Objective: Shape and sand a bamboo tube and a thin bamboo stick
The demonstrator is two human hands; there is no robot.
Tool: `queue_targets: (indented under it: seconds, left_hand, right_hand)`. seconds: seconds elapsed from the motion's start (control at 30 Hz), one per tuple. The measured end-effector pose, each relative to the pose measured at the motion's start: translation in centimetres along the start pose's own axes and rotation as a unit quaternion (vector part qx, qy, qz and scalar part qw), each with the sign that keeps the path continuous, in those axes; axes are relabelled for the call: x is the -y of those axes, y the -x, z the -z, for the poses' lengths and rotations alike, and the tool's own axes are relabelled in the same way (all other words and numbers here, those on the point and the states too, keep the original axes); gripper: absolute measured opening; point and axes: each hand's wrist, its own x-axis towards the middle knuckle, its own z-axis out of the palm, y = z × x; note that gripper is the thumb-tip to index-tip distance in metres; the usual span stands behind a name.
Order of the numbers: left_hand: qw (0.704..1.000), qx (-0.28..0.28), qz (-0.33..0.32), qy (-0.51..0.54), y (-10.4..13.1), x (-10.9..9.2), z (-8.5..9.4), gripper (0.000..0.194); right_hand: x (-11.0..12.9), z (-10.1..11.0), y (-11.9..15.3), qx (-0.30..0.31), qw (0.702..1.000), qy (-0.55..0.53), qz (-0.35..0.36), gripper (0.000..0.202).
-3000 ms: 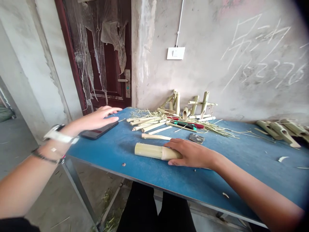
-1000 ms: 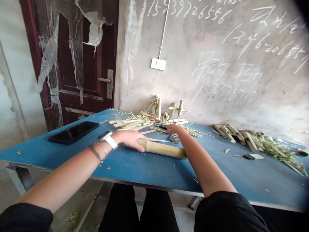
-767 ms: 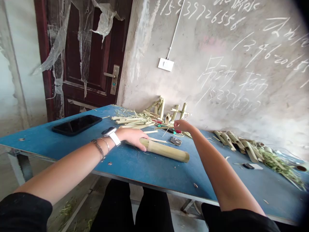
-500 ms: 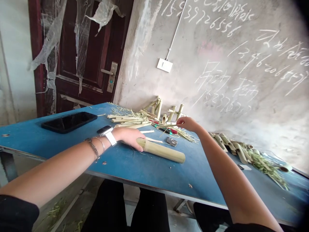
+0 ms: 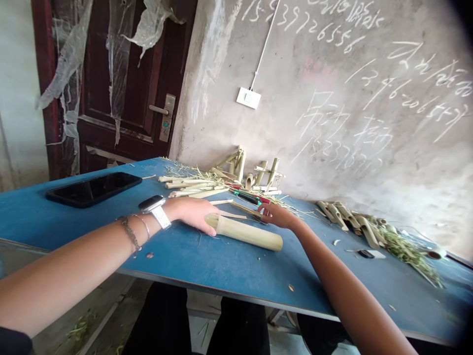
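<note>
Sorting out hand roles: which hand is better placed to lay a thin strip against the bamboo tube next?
Probably the right hand: it holds a thin strip, while the left hand grips the bamboo tube.

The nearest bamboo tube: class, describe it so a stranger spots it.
Find the blue table. Near its front edge lies the bamboo tube, clasped by the left hand. It is thicker than the sticks behind it and apart from the bamboo pile at right.
</note>
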Motion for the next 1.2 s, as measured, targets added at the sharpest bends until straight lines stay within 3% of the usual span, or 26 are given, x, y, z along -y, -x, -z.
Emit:
queue_targets:
  seconds: [0.17, 0.5, 0.7, 0.9, 1.2]
  left_hand:
    - [1.000, 0.003, -0.002, 0.011, -0.3, 0.1, -0.1, 0.045]
    - [0.998, 0.030, 0.048, -0.006, -0.5, 0.3, -0.1, 0.069]
    - [0.999, 0.028, 0.041, -0.009, -0.5, -0.1, 0.0, 0.064]
    - [0.999, 0.021, 0.036, 0.009, -0.3, -0.3, 0.1, 0.059]
    - [0.999, -0.005, 0.042, -0.004, -0.6, 0.0, 0.1, 0.061]
  right_hand:
    - [-0.3, -0.2, 0.1, 0.003, 1.000, -0.009, 0.021, 0.019]
    - [-1.0, -0.7, 0.4, -0.015, 0.999, -0.012, 0.033, 0.039]
    - [-1.0, -0.6, 0.6, -0.015, 0.998, -0.046, 0.042, 0.025]
    - [-0.4, -0.6, 0.6, -0.024, 1.000, -0.020, 0.000, 0.012]
    - [0.2, -1.2, 0.2, -0.014, 0.999, -0.014, 0.033, 0.027]
